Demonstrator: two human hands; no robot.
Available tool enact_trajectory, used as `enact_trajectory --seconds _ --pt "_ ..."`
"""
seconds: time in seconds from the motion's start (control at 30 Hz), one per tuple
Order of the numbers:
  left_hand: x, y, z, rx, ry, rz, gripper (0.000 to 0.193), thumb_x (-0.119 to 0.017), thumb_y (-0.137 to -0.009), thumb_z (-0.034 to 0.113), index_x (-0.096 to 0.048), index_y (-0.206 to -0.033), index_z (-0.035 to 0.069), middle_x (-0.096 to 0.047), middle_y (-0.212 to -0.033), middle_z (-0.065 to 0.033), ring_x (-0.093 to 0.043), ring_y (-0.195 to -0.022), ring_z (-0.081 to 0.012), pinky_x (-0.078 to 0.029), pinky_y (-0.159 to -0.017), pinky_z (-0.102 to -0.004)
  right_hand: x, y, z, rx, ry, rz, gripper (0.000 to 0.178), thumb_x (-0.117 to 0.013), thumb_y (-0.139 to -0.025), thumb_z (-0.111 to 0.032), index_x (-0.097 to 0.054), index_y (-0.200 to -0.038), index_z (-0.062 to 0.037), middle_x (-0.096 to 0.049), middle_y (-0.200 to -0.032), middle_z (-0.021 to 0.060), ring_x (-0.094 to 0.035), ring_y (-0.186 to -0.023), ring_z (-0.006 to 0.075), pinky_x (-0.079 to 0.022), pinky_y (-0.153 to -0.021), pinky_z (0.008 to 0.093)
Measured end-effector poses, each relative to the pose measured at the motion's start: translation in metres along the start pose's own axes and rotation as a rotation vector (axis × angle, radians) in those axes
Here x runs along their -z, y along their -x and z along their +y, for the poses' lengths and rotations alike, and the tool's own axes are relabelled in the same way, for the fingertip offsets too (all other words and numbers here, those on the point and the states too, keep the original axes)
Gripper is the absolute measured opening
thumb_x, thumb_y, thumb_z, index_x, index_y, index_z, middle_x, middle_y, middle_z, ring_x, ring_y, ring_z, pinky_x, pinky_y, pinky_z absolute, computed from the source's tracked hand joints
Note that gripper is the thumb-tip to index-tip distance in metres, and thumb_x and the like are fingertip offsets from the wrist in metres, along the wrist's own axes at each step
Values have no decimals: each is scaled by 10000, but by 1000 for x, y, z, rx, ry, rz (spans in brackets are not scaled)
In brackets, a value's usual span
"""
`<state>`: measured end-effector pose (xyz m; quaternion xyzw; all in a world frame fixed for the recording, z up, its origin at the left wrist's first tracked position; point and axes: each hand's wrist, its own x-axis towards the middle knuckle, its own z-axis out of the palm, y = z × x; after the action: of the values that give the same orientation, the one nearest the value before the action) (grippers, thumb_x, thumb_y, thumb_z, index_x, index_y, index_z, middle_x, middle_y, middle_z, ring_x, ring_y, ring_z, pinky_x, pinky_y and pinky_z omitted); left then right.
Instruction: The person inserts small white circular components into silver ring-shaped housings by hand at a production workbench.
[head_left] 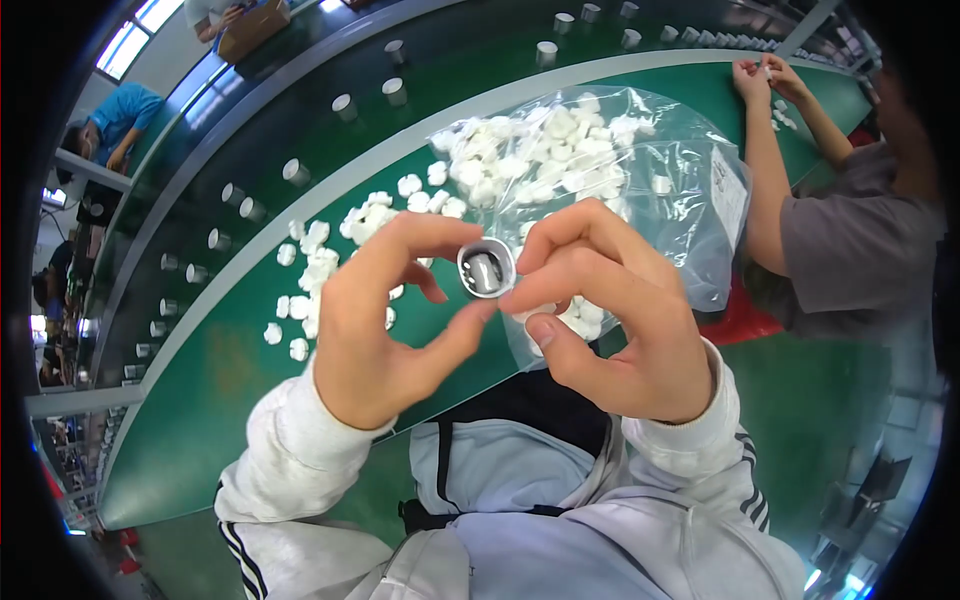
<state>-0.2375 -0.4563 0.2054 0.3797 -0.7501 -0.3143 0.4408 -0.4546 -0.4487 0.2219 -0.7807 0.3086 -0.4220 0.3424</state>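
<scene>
Above the table, a small round silver-coloured cup [486,268] with a pale rim is tilted so that its shiny inside shows. My left hand [385,320] holds it, index finger at the upper left of the rim and thumb below. From the other side, my right hand [620,310] has curled fingertips against the cup's right edge, its thumb standing apart. Under and beyond my hands lie loose white cotton-like pieces [320,265]. A clear plastic bag [690,230] beyond my right hand is filled with more of them.
The green table [240,340] has a curved pale edge strip. Past it runs a dark green conveyor [330,140] carrying several small silver cups [394,92]. At right, another person's hands [768,80] work over the table. More people are farther off at left.
</scene>
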Motion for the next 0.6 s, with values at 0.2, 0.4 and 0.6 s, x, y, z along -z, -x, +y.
enact_trajectory --seconds 0.2,0.4,0.6 --pt "-4 23 -7 13 51 79 442 -771 -734 -19 -623 -1148 25 -673 -1046 -95 -661 -893 -180 -503 -638 -272 -29 -2 -6 -95 -86 164 288 -733 -740 67 -664 -1006 -18 -614 -1040 152 -591 -815 186 -477 -722 267" --pt "-3 33 -14 16 154 213 447 -776 -740 -17 -626 -1159 28 -667 -1074 -109 -646 -898 -177 -502 -636 -273 -43 -4 -5 74 186 176 316 -800 -719 53 -668 -998 -12 -647 -1057 164 -651 -856 206 -531 -744 284" --pt "0 35 -22 -66 28 217 453 -793 -703 -34 -644 -1126 28 -674 -1063 -129 -646 -869 -197 -491 -624 -272 -41 -7 -6 125 269 162 293 -805 -703 68 -687 -962 -1 -662 -1067 169 -667 -838 216 -558 -722 292"
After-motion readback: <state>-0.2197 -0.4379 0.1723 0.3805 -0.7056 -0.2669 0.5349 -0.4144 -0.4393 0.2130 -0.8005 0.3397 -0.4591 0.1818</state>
